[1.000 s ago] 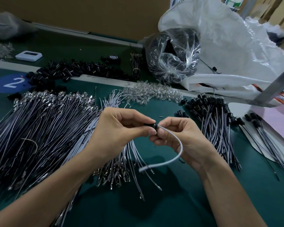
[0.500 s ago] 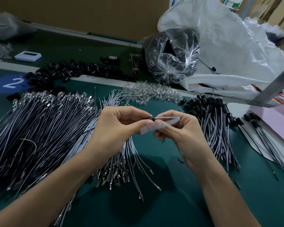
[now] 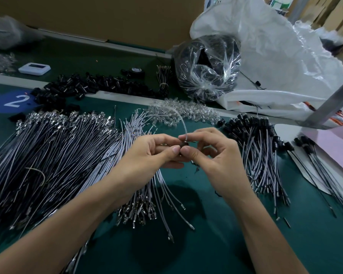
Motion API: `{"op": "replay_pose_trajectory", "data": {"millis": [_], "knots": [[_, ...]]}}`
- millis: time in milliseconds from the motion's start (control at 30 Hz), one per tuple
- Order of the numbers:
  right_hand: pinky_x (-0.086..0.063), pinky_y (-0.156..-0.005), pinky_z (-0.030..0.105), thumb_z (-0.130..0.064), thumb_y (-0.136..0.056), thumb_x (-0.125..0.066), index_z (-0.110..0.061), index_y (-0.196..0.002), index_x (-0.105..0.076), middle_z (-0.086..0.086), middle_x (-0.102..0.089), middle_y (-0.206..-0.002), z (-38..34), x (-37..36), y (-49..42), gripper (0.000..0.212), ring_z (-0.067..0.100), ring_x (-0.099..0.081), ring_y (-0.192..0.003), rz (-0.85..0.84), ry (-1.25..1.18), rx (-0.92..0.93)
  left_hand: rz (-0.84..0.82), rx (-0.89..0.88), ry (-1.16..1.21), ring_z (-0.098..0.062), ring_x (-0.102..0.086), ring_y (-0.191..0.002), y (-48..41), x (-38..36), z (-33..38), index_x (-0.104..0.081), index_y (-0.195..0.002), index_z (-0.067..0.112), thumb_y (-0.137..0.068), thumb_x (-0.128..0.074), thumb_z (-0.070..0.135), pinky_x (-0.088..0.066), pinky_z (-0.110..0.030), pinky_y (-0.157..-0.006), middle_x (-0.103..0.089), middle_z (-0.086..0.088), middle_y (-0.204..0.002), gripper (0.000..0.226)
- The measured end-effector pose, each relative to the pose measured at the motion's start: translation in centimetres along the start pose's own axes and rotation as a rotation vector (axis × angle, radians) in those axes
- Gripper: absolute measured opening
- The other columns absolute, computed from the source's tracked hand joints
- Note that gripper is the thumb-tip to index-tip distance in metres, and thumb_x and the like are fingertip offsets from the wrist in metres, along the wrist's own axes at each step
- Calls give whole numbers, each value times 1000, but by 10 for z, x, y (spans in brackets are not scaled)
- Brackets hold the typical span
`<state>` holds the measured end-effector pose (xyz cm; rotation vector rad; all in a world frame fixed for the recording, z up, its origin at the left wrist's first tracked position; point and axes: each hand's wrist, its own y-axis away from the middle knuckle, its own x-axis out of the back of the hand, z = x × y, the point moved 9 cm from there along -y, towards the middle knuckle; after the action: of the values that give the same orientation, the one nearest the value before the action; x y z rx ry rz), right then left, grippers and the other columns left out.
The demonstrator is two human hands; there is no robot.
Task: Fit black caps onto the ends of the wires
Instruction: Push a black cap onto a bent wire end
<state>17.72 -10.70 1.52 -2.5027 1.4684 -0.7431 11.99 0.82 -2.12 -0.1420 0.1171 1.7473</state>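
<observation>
My left hand (image 3: 147, 155) and my right hand (image 3: 212, 155) meet fingertip to fingertip above the green table. Between them sits a small black cap (image 3: 183, 145), pinched by both thumbs and forefingers. A white wire (image 3: 183, 123) rises from the cap and arcs up and away to the left. Under my left hand lies a bundle of white wires (image 3: 158, 186) with metal terminals. A large heap of grey wires (image 3: 48, 155) fills the left. Capped wires (image 3: 259, 155) lie in a pile to the right. Loose black caps (image 3: 91, 86) are strewn along the far strip.
A clear bag of black parts (image 3: 206, 66) and a big white sack (image 3: 275, 56) stand at the back right. Clear LEDs (image 3: 182, 111) lie in a heap behind my hands. A white device (image 3: 34, 68) sits far left. A metal post (image 3: 329, 103) slants at the right, pink paper (image 3: 333, 147) below it.
The white wire, which looped down toward me a second ago, has swung round and now arcs upward away from me. Both hands have stayed together at the cap.
</observation>
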Motion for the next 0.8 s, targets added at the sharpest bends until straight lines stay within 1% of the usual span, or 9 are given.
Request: {"op": "replay_pose_trajectory", "data": {"millis": [67, 167, 233, 267, 300, 400, 467, 633, 800], "knots": [[-53, -69, 34, -14, -77, -80, -19, -90, -74, -2, -70, -88, -1, 11, 0, 15, 13, -63, -73, 87, -38, 35, 59, 3, -25, -14, -73, -96, 0, 6, 1, -60, -111, 8, -96, -54, 4, -57, -20, -79, -77, -4, -96, 17], [-53, -72, 24, -13, -79, -78, -19, -88, -73, -5, -72, -80, -3, 24, 2, 12, 11, -67, -74, 206, -34, 84, 236, -87, -11, -11, -71, -99, 2, 25, 13, -59, -110, 12, -94, -53, -3, -56, -20, -85, -76, 2, -101, 23], [-48, -73, 13, -11, -76, -81, -21, -85, -75, -12, -71, -76, 4, 7, 0, 14, 1, -65, -74, 66, 169, 58, 319, -150, -1, -10, -71, -99, 5, 34, 20, -61, -109, 11, -94, -55, -5, -56, -22, -86, -76, 1, -102, 23], [-46, -74, 11, -11, -74, -82, -22, -84, -77, -16, -68, -75, 11, -9, 2, 16, -3, -63, -74, -34, 294, 20, 345, -173, -2, -11, -71, -99, 7, 37, 22, -61, -109, 11, -94, -55, -5, -56, -22, -87, -76, 1, -102, 23], [-46, -77, 12, -12, -72, -84, -23, -84, -78, -17, -66, -75, 15, -17, 4, 17, -3, -61, -74, -67, 380, 0, 360, -191, -4, -11, -71, -99, 8, 39, 24, -61, -110, 11, -94, -56, -4, -55, -23, -88, -76, 2, -102, 23], [-43, -77, 9, -10, -69, -85, -24, -84, -79, -12, -67, -76, 14, -8, 4, 21, 2, -62, -74, 51, 401, 31, 374, -217, -9, -12, -71, -99, 8, 41, 26, -62, -109, 12, -93, -57, -2, -55, -25, -90, -76, 3, -101, 21], [-46, -78, 11, -7, -68, -85, -23, -84, -79, -11, -67, -77, 16, -9, 5, 24, 1, -62, -72, 15, 405, 11, 384, -222, -18, -11, -71, -98, 9, 42, 25, -63, -107, 12, -93, -58, -3, -55, -25, -90, -76, 3, -100, 21], [-37, -71, -1, -7, -70, -84, -19, -86, -79, 0, -72, -80, 18, -15, 5, 21, -9, -60, -74, -29, 422, -11, 358, -217, -47, -10, -71, -97, 8, 39, 22, -65, -105, 11, -91, -58, -8, -55, -23, -89, -76, 2, -98, 24], [-38, -76, 4, -11, -74, -83, -18, -95, -76, -13, -69, -83, -7, -4, 6, 23, 1, -60, -84, 99, 333, 148, 278, -187, -123, -11, -72, -93, 5, 31, 18, -67, -98, 11, -86, -61, -14, -55, -19, -82, -77, 0, -93, 29]]}}
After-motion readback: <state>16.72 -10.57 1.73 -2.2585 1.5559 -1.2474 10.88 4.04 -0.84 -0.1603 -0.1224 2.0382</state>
